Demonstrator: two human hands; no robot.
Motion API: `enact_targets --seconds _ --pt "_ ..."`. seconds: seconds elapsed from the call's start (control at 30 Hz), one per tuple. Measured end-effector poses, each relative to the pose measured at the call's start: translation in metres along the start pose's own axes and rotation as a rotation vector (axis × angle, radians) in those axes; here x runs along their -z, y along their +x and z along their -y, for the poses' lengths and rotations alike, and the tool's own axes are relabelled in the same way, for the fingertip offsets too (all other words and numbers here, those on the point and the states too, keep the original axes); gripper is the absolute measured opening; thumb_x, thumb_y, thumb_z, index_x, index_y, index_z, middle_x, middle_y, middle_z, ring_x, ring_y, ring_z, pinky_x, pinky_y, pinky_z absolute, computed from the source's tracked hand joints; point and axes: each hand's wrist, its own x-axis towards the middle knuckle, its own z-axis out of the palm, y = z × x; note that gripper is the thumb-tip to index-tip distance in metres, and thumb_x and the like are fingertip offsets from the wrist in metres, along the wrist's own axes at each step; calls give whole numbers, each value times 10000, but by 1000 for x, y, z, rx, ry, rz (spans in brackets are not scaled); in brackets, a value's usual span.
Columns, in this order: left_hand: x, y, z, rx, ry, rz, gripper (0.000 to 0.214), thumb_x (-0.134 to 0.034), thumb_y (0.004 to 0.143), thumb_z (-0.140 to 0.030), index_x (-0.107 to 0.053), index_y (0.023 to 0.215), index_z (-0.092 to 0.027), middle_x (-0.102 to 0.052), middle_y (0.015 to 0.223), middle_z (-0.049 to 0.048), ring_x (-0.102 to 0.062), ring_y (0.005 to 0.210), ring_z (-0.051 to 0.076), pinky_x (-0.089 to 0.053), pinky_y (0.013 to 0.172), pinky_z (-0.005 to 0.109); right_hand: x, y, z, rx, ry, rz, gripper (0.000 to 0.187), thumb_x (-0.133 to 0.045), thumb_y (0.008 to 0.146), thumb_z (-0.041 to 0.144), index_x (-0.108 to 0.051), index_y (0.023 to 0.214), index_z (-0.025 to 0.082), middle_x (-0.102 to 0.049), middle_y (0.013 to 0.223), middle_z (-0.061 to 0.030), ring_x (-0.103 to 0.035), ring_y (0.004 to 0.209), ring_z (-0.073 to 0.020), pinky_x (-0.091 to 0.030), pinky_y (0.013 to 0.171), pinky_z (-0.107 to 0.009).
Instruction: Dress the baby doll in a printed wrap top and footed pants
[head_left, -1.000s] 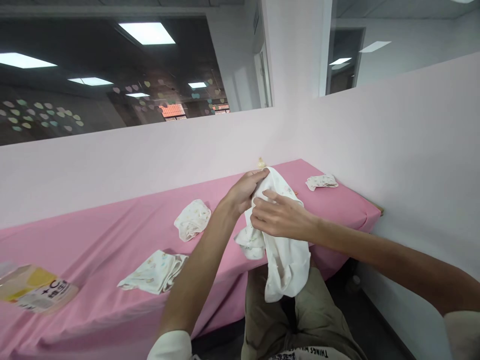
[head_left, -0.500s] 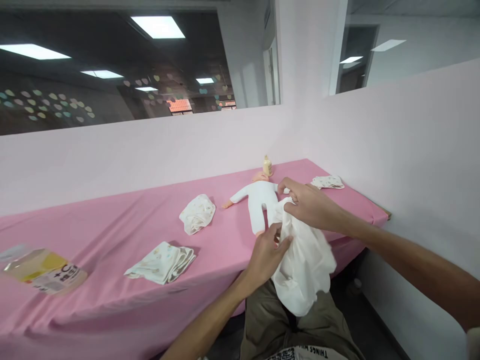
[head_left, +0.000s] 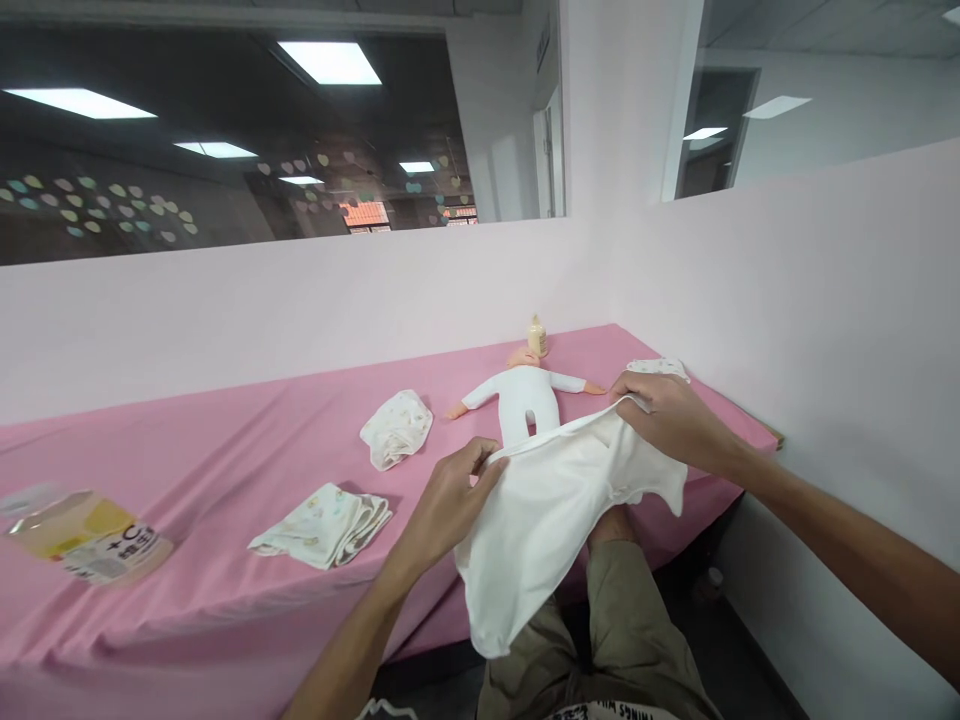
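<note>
I hold a white baby garment [head_left: 544, 515] stretched out between both hands over the front edge of the pink table [head_left: 225, 600]. My left hand [head_left: 450, 495] pinches its left upper edge. Its right upper edge is gripped by my right hand [head_left: 667, 415]. The garment hangs down toward my lap. Just beyond it a baby doll [head_left: 521, 395] in a white suit lies on its back on the table, head toward the wall, with its legs partly hidden by the garment.
A small bottle [head_left: 536, 337] stands by the doll's head. Printed folded cloths lie at the middle [head_left: 396, 428], front left [head_left: 322, 525] and far right [head_left: 656, 367]. A plastic packet [head_left: 82, 535] lies far left. Pale partition walls [head_left: 787, 300] enclose the table's back and right.
My hands moved apart and lowered, spreading the bunched garment open. The doll, hidden behind it a second ago, now shows on the table.
</note>
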Motion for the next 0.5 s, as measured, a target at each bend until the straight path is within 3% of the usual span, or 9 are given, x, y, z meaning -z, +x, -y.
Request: enact_targets --seconds 0.17,0.3,0.4,0.5 --pt "22 -11 16 26 143 -2 302 -445 924 -484 -553 856 -210 -599 798 2 -527 731 156 -401 670 248 0 -12 -2 -78 129 80 154 -426 794 171 -571 818 216 -626 790 1 -534 700 -161 -368 598 -270" --pt "40 -24 28 40 205 -107 288 -456 909 -471 -590 864 -220 -653 862 20 -582 794 176 -422 704 249 1 -25 -7 -113 211 151 163 -433 819 201 -569 905 228 -612 809 -2 -518 658 -154 -368 558 -259" --pt "55 -37 34 28 269 -189 276 -496 875 -474 -621 877 -227 -672 893 31 -606 796 188 -434 689 248 5 -35 -9 -133 355 276 123 -456 851 249 -562 911 231 -556 748 11 -461 600 -135 -353 526 -245" --pt "73 -49 37 49 252 -195 302 -535 838 -514 -638 865 -231 -677 863 31 -608 728 184 -453 654 245 8 -40 -9 -132 536 406 115 -512 874 319 -574 896 225 -526 751 10 -451 628 -126 -373 555 -241"
